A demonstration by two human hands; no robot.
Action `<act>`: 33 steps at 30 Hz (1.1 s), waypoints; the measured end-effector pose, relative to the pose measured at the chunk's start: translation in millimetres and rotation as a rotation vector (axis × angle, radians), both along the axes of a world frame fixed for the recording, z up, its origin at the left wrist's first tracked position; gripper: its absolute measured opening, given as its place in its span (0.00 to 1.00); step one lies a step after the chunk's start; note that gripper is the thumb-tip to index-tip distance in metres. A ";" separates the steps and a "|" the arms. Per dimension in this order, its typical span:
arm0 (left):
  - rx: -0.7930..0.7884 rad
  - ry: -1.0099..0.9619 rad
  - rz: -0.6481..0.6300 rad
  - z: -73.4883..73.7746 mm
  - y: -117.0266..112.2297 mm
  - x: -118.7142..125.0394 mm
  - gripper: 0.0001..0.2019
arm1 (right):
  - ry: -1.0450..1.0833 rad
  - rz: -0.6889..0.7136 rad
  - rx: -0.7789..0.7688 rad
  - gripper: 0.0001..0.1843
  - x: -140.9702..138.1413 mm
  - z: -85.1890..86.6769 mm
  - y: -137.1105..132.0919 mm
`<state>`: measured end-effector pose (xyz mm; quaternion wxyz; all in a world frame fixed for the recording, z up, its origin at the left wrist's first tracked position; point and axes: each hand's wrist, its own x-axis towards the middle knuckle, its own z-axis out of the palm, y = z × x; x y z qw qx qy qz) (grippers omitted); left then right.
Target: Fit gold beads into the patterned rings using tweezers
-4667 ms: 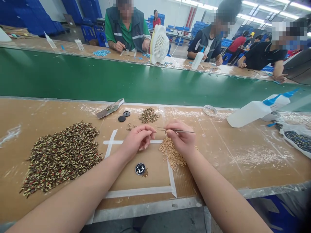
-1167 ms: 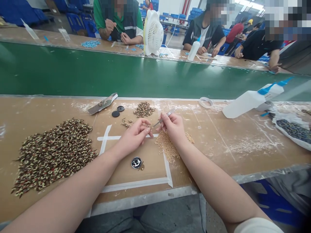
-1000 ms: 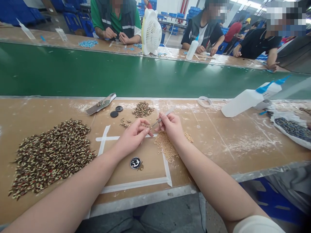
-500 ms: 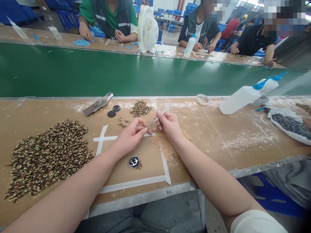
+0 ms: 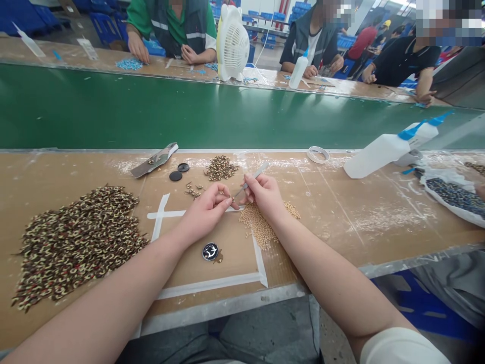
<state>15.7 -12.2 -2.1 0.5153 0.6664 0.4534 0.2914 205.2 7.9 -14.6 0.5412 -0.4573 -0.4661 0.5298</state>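
Observation:
My left hand (image 5: 204, 211) is closed in a pinch on a small brownish piece (image 5: 232, 199), too tiny to make out fully. My right hand (image 5: 265, 196) grips a pair of slim metal tweezers (image 5: 262, 169), whose tip meets the piece at the left fingertips. Under and beside the right hand spreads a heap of small tan beads (image 5: 261, 228). Just beyond the hands lies a small pile of brown-and-gold pieces (image 5: 221, 168), with several loose ones nearer the left hand. A round dish with dark, shiny contents (image 5: 210, 251) sits on the table below the hands.
At left is a large heap of brown, cream and red curved pieces (image 5: 78, 242). Two black discs (image 5: 176, 176) and a tape roll (image 5: 318, 154) lie farther back. White squeeze bottles (image 5: 375, 156) stand at right. Beyond the green belt (image 5: 151, 108), people work near a fan (image 5: 233, 45).
Both hands keep nearly the same place, with the tweezers still at the left fingertips. The whole view has shifted slightly.

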 end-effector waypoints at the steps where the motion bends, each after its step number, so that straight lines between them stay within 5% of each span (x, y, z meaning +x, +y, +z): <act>1: 0.001 -0.003 0.004 0.4 -0.1 0.1 0.08 | -0.009 0.000 0.000 0.24 0.0 0.3 -0.2; 33: -0.001 -0.058 0.044 -0.9 -2.5 2.3 0.10 | -0.096 -0.007 0.091 0.24 -3.1 10.4 -8.0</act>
